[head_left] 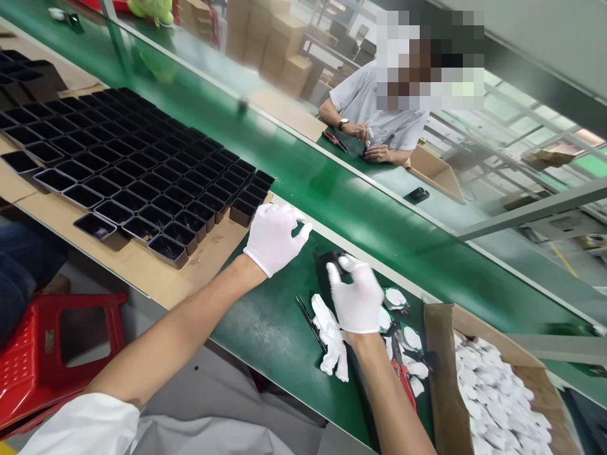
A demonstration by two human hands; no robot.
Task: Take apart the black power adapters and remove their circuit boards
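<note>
My left hand [275,237], in a white glove, is beside the near right corner of a block of black open-topped boxes [161,170]. Its thumb stands apart from the curled fingers, with nothing visible between them. My right hand [356,292], also gloved, has thumb and fingers around a dark box-like piece [324,265] on the green table; the hand partly covers it. Just left of that wrist lie a bundled white glove [331,335] and dark tweezers [310,321]. Red-handled pliers [403,373] and several white pieces with dark parts [411,338] lie to its right.
A cardboard box [439,373] full of white pieces stands at the right. The green conveyor belt [313,170] runs diagonally beyond the table. Across it sits a co-worker [379,114] handling small parts. A red stool [61,354] is at lower left.
</note>
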